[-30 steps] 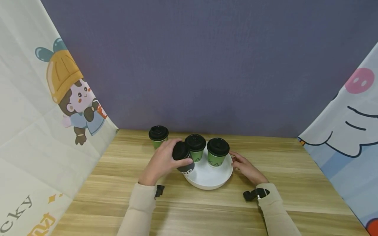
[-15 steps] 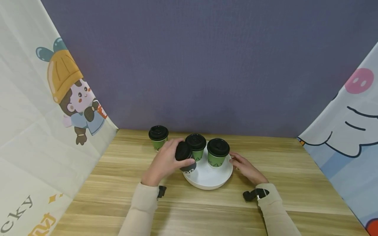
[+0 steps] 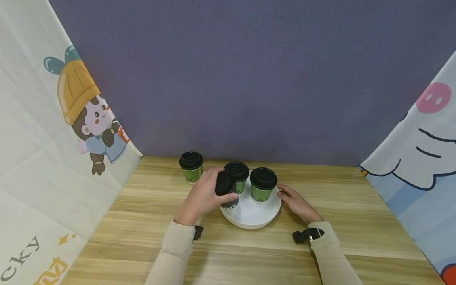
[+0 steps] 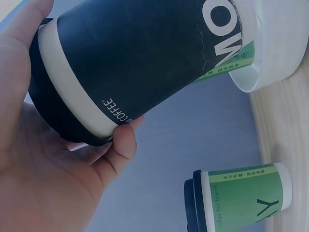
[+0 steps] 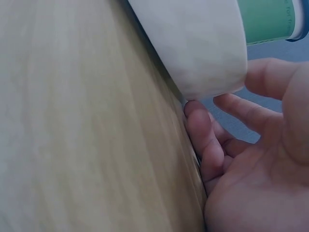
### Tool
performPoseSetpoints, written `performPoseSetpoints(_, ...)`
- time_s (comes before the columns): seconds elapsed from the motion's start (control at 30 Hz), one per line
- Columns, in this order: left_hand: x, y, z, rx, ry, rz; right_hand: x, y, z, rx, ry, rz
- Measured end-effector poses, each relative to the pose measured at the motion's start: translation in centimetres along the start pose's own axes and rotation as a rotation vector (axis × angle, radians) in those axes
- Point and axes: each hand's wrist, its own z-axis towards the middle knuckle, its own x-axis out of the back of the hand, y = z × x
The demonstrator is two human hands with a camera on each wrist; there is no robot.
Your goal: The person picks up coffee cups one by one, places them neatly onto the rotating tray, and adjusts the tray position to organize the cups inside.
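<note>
My left hand (image 3: 201, 194) grips a black paper coffee cup (image 3: 229, 204) near its black lid, over the left side of a white round dish (image 3: 249, 219). The cup tilts in the left wrist view; whether its base touches the dish I cannot tell. Two green lidded cups stand in the dish: the right one (image 3: 261, 194) shows fully, while the left one (image 3: 240, 186) is partly behind the black cup. At the dish's right side, my right hand (image 3: 299, 204) touches the outer wall with thumb and fingertips, as the right wrist view shows.
Another green lidded coffee cup (image 3: 192, 174) stands on the wooden table (image 3: 256, 253), left of the dish and just behind my left hand. A dark blue-grey partition (image 3: 228, 79) rises along the table's back edge. Printed white cloths flank both sides.
My left hand has carried the black cup a little to the right, closer over the dish and the left green cup in it. The right hand stays at the dish's side.
</note>
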Motion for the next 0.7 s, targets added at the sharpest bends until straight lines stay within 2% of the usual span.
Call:
performPoseSetpoints(0.1,-0.1,0.1,0.1,-0.012,-0.001,0.009,-0.1,-1.3,-0.6,0.007,-0.017,0.011)
performPoseSetpoints(0.2,-0.3,0.2,0.2,-0.024,-0.003,0.028,-0.1,-1.5,-0.6,0.005,-0.011,0.023)
performPoseSetpoints(0.33,-0.6,0.2,0.2,-0.037,-0.007,0.047,-0.1,-0.3,0.0,0.009,0.003,0.035)
performPoseSetpoints(0.7,-1.3,0.6,0.2,-0.069,-0.023,0.082,0.0,0.1,0.1,0.005,-0.015,0.038)
